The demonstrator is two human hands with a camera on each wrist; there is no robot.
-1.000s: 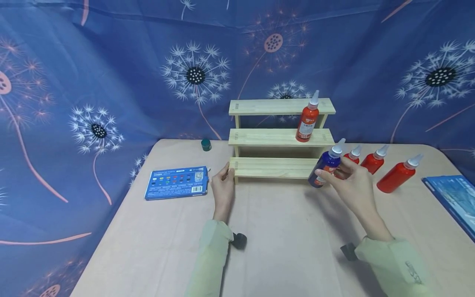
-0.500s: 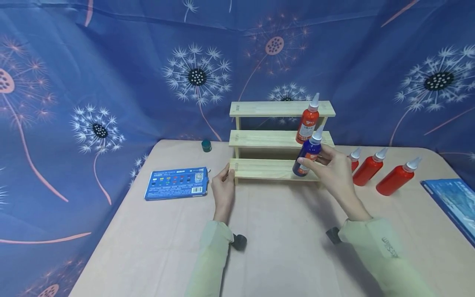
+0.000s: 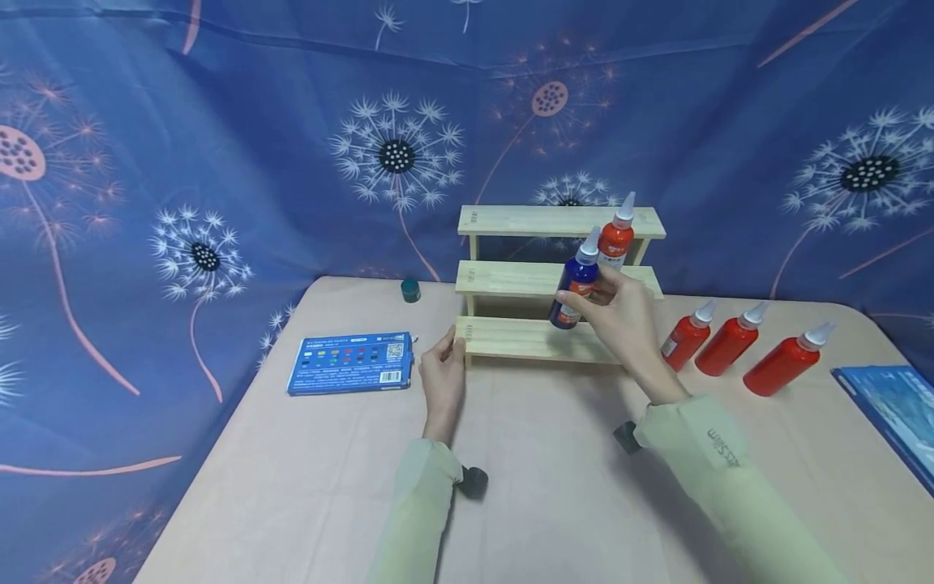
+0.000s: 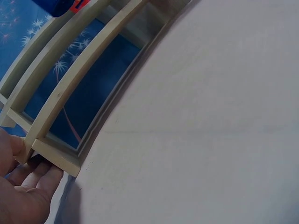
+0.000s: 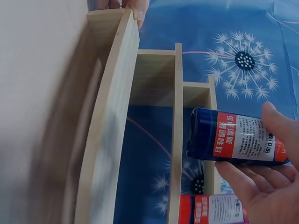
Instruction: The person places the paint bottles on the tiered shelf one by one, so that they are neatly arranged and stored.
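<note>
The right hand holds a blue bottle with a white nozzle between thumb and fingers, slightly tilted, in front of the middle shelf of a three-step wooden rack. In the right wrist view the blue bottle shows in the right hand, above the steps. The left hand grips the left end of the lowest shelf; in the left wrist view its fingers lie around that corner. A red bottle stands on the middle shelf, partly hidden by the blue one.
Three red bottles are on the table right of the rack. A blue paint box lies at left, with a small green jar behind it. Another blue box lies at the far right. A patterned cloth hangs behind.
The right hand has carried the blue bottle leftward and up, from beside the rack's right end to in front of the middle shelf. The left hand has stayed at the rack's corner.
</note>
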